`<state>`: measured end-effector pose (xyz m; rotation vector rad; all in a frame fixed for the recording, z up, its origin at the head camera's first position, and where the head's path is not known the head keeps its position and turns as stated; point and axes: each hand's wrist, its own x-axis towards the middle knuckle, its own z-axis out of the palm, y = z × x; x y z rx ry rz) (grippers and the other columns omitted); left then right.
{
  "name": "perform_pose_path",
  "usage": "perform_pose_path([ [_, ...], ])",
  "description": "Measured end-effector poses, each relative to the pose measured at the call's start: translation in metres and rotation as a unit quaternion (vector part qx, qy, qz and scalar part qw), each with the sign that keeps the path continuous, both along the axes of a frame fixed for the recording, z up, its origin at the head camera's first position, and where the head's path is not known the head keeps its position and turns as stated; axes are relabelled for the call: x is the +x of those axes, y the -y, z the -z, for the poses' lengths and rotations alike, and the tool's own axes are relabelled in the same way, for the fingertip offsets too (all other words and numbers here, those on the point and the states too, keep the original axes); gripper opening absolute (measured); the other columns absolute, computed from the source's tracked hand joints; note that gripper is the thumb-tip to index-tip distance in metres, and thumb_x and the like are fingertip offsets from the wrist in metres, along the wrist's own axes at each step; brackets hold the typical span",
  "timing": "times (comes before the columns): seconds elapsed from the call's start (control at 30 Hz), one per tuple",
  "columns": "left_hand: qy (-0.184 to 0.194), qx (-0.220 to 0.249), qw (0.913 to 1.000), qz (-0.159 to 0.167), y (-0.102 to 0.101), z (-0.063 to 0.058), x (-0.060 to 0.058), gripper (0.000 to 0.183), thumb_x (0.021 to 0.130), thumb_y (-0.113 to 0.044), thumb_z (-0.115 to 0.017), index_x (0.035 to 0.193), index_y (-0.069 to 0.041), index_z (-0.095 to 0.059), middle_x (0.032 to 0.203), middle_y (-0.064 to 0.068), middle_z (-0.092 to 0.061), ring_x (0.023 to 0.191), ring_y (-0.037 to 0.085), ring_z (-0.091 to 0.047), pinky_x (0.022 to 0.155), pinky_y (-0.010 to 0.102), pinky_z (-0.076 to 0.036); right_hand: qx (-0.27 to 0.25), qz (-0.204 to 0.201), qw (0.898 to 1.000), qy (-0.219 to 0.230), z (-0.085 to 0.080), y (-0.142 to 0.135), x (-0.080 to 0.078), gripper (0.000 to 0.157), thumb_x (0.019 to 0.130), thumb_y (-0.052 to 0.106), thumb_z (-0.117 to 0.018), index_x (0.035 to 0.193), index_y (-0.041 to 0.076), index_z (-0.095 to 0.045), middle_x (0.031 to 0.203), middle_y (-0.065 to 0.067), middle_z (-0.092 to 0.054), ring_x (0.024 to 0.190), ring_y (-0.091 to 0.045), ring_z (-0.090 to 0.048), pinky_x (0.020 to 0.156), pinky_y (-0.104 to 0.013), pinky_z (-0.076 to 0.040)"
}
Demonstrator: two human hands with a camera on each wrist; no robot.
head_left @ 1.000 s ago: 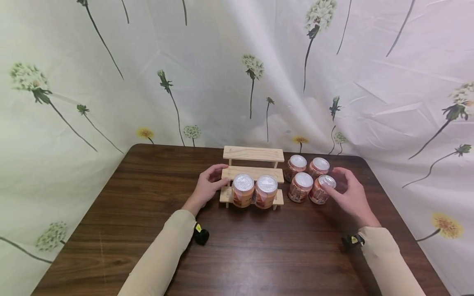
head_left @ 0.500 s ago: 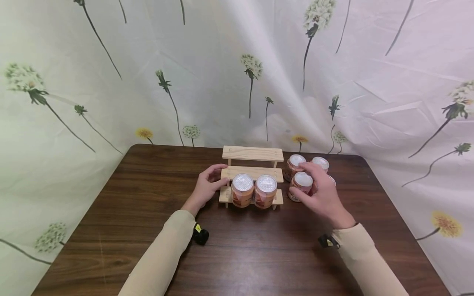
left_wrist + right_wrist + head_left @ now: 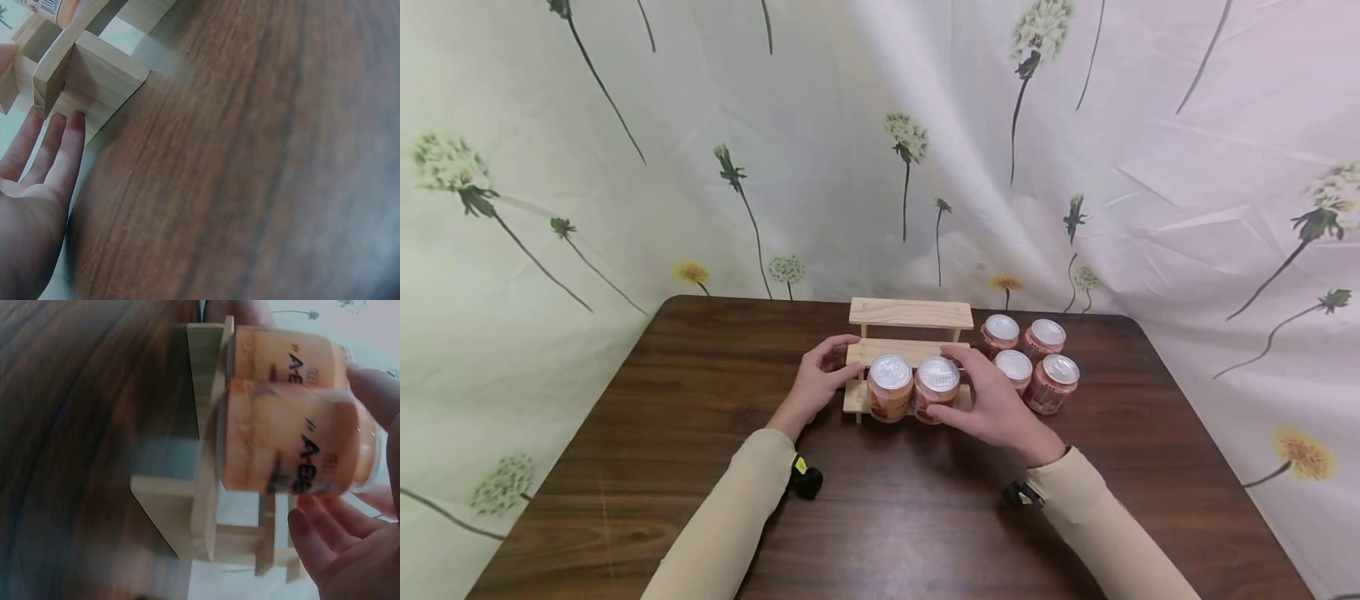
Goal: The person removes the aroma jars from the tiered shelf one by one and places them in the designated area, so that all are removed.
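Observation:
A stepped wooden rack stands at the back of the table, with two orange cans with silver lids side by side on its lowest step: a left can and a right can. My left hand holds the left end of the rack's middle shelf, thumb in front and fingers behind. In the left wrist view its fingertips meet the wood. Around the right can, my right hand has its thumb across the front and its index finger behind the lid. Its other fingers reach along the can's right side.
Several reddish cans with silver lids, among them a front-right can, stand grouped right of the rack. The dark wooden table ends at a white flower-printed cloth behind.
My right hand has moved left, from the front-right reddish can across the group to the right can on the rack. The left hand, rack and cans stay in place.

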<state>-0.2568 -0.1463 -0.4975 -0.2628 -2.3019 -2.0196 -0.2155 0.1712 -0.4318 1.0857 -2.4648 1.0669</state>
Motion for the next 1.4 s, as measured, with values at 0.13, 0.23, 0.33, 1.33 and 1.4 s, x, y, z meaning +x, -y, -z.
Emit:
perform_pose_path([
  [0.13,0.006,0.0,1.0,0.004,0.0,-0.001,0.0,0.047,0.098,-0.011,-0.076,0.143,-0.01,-0.063,0.138,0.021,-0.063,0.123,0.036,-0.061,0.089,0.025,-0.051,0.012,0.019,1.0,0.003,0.005,0.006,0.001,0.085,0.081,0.03,-0.093,0.147,-0.001,-0.05,0.141,-0.015,-0.06,0.124,-0.025,-0.062,0.098,-0.046,-0.055],
  [0.23,0.013,-0.003,0.9999,0.005,-0.001,-0.006,0.003,0.047,0.097,-0.008,-0.076,0.142,-0.007,-0.063,0.137,0.023,-0.062,0.123,0.038,-0.06,0.089,0.026,-0.05,0.013,0.027,0.999,0.011,0.008,0.009,0.0,0.084,0.082,0.03,-0.093,0.148,0.001,-0.049,0.141,-0.015,-0.061,0.125,-0.025,-0.062,0.098,-0.046,-0.055],
  [0.33,0.014,-0.005,0.9999,0.005,-0.003,-0.018,0.011,0.046,0.097,-0.007,-0.076,0.141,-0.005,-0.063,0.135,0.023,-0.063,0.122,0.037,-0.061,0.091,0.027,-0.05,0.005,0.034,0.999,0.018,0.009,0.01,0.0,0.081,0.082,0.029,-0.093,0.146,0.001,-0.051,0.136,-0.013,-0.063,0.12,-0.023,-0.064,0.093,-0.043,-0.058],
  [1.33,0.011,0.001,0.9999,0.006,-0.005,-0.028,0.017,0.045,0.097,-0.008,-0.076,0.14,-0.005,-0.064,0.132,0.023,-0.064,0.119,0.038,-0.061,0.09,0.025,-0.05,-0.033,0.123,0.992,-0.023,0.009,-0.044,0.039,0.079,0.065,0.022,-0.103,0.132,0.002,-0.064,0.123,-0.006,-0.071,0.108,-0.019,-0.066,0.093,-0.021,-0.048],
  [1.4,0.011,0.0,0.9999,0.006,-0.005,-0.028,0.017,0.045,0.097,-0.008,-0.076,0.14,-0.006,-0.064,0.132,0.023,-0.064,0.119,0.038,-0.061,0.09,0.026,-0.05,-0.026,0.131,0.991,-0.023,0.012,-0.049,0.04,0.079,0.066,0.022,-0.102,0.132,0.002,-0.064,0.123,-0.005,-0.071,0.108,-0.018,-0.066,0.093,-0.021,-0.047],
])
